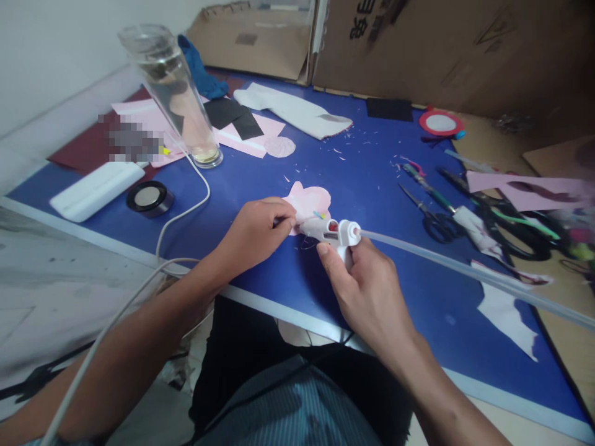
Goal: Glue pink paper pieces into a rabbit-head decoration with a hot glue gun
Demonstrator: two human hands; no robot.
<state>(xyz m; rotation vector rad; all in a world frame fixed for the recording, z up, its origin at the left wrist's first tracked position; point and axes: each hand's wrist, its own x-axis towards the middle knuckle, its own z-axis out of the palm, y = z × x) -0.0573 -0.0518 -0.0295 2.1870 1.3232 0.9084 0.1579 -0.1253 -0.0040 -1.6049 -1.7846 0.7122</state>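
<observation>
My right hand (367, 279) grips a white hot glue gun (346, 234) by its handle. A long clear glue stick (441, 265) sticks out of the gun's back end and runs off to the right. The nozzle points left, at a pink petal-shaped paper cutout (310, 199). My left hand (260, 232) pinches the near left edge of this cutout between thumb and fingers. Just where the nozzle meets the paper is hard to make out behind the fingers. A small yellow and blue bit shows by the gun's front.
Left stand a glass bottle (179, 99), a white power bank (96, 191) with a cable, and a round black-rimmed tin (149, 197). Right lie scissors (434, 220), a red tape roll (438, 122) and paper scraps (506, 303). Cardboard (446, 56) stands behind the blue table (372, 167).
</observation>
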